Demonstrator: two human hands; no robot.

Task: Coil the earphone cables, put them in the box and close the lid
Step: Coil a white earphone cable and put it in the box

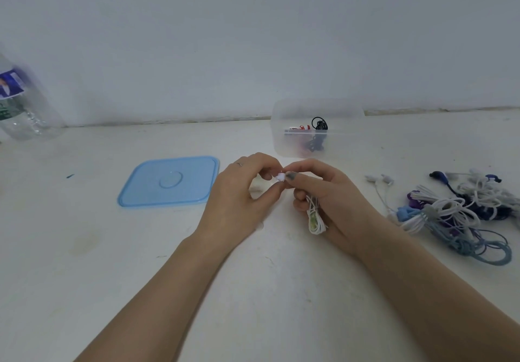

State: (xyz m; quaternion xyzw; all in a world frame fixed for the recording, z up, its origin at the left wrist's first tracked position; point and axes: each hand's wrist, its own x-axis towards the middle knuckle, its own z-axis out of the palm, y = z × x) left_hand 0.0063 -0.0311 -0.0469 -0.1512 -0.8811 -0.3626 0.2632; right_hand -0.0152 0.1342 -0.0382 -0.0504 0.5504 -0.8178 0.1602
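My right hand [332, 201] grips a coiled white earphone cable [315, 218], whose loops hang below the palm. My left hand [242, 192] pinches the white earbud end [280, 177] of that same cable, fingertip to fingertip with my right hand. Just behind my hands stands the clear plastic box [349, 136], open, with black and red coiled earphones [316, 133] inside. Its light blue lid [168, 181] lies flat on the table to the left. A tangled pile of white, blue and purple earphone cables [461, 209] lies at the right.
A clear plastic water bottle [22, 102] stands at the far left against the wall. The white table [84, 249] meets the wall right behind the box. Two loose white earbuds [380, 178] lie between the box and the pile.
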